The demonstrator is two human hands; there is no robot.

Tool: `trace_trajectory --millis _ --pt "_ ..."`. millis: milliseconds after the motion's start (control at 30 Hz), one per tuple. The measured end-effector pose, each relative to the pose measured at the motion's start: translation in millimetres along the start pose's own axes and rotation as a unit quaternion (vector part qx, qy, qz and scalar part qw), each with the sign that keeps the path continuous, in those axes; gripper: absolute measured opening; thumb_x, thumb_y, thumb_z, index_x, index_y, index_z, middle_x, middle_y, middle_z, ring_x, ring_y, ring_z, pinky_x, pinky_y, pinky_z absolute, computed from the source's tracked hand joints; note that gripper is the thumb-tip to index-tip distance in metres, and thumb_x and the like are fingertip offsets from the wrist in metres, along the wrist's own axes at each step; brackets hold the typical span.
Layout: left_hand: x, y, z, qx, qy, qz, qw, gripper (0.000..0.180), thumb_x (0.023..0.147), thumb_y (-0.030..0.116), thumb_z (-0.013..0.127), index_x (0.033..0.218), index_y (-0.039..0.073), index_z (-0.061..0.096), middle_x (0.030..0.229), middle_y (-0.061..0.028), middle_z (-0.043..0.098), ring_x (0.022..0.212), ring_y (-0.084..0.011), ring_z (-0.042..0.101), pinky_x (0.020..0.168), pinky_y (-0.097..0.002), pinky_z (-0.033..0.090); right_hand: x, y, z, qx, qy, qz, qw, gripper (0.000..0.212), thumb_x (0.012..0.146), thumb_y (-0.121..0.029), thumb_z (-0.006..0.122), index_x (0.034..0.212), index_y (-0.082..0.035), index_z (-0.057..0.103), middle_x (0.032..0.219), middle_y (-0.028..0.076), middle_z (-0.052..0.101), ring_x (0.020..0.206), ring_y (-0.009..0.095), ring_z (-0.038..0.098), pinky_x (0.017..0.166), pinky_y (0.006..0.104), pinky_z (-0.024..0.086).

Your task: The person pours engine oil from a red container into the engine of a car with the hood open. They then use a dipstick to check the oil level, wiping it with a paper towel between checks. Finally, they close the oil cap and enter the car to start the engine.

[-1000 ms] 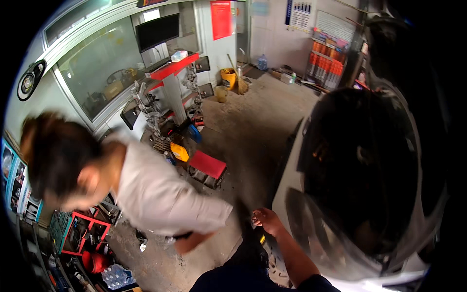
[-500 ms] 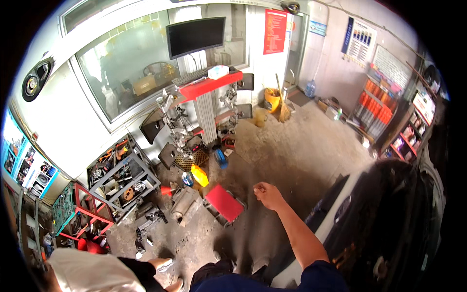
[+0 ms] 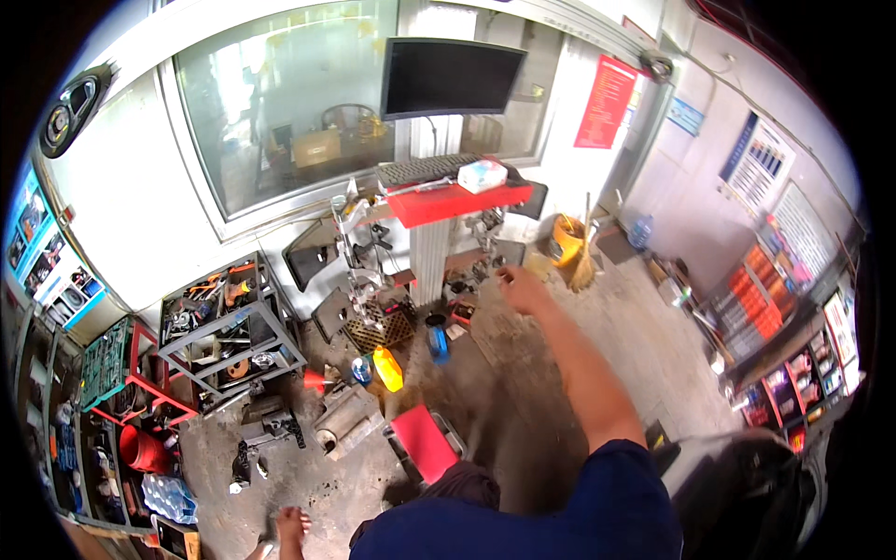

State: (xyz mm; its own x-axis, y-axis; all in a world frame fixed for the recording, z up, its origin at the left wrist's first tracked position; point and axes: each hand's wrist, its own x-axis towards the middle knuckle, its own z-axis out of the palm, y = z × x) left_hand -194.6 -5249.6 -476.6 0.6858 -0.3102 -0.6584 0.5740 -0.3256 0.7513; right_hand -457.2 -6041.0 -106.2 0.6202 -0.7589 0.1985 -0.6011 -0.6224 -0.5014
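My right hand (image 3: 525, 291) reaches forward on a bare forearm from a navy sleeve. Its fingers are curled in, and anything they might hold is too small to make out. In the picture it overlaps the floor by the red-topped stand (image 3: 457, 203), which carries a keyboard (image 3: 431, 170) and a white tissue pack (image 3: 483, 175); I see no contact. What looks like my left hand (image 3: 292, 525) shows small at the lower edge, its finger details unclear. A red-topped stool (image 3: 426, 442) stands just in front of me.
A yellow bottle (image 3: 387, 369), a blue bottle (image 3: 437, 340) and a metal exhaust part (image 3: 347, 422) are on the floor. Left stands a grey parts rack (image 3: 233, 331). A broom (image 3: 584, 266) leans by a yellow bucket (image 3: 567, 238). A dark vehicle (image 3: 747, 490) is at lower right.
The view has swung so the stand sits further right and lower. My right hand has moved up in the picture toward it. The person in pale clothing at lower left has largely left the view.
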Motion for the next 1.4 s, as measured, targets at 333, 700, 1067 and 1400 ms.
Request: trace_trajectory --millis 333,700,1067,1400 --pt "-113 -47 166 0.06 0.16 -0.113 0.979 0.032 0.106 0.026 0.054 0.088 0.005 0.071 0.082 -0.016 0.076 0.066 -0.0298 0.074 0.054 -0.0431 0.057 356 87 -10 -0.082 0.063 -0.129 0.986 0.037 0.099 -0.019 0.061 0.134 -0.008 0.066 0.138 0.023 0.066 0.122 0.043 0.067 0.104 0.052 0.054" --pt "-192 -101 277 0.076 0.172 -0.269 0.945 0.022 0.099 0.024 0.064 0.093 0.007 0.075 0.089 -0.0159 0.078 0.076 -0.0298 0.075 0.064 -0.0419 0.06 461 103 -1 -0.193 0.168 -0.303 0.918 0.02 0.09 -0.006 0.061 0.109 -0.005 0.066 0.113 0.021 0.074 0.109 0.044 0.07 0.092 0.055 0.056" --pt "-212 -96 216 0.176 0.222 -0.1 0.954 0.053 0.097 0.052 0.069 0.133 0.012 0.073 0.126 -0.0174 0.076 0.119 -0.0357 0.071 0.104 -0.0441 0.056 73 -149 132 0.164 -0.132 -0.29 0.934 0.005 0.102 -0.005 0.06 0.102 -0.002 0.064 0.095 0.018 0.069 0.089 0.035 0.068 0.086 0.0461 0.053" --pt "-376 -18 76 -0.102 0.316 0.259 0.907 0.121 0.079 0.04 0.099 0.17 0.014 0.023 0.163 -0.0157 0.047 0.144 -0.0318 0.053 0.112 -0.0535 0.051 -385 -467 223 0.32 -0.706 -0.286 0.563 0.011 0.107 -0.01 0.064 0.109 -0.001 0.069 0.099 0.004 0.066 0.083 0.013 0.066 0.071 0.0317 0.061"
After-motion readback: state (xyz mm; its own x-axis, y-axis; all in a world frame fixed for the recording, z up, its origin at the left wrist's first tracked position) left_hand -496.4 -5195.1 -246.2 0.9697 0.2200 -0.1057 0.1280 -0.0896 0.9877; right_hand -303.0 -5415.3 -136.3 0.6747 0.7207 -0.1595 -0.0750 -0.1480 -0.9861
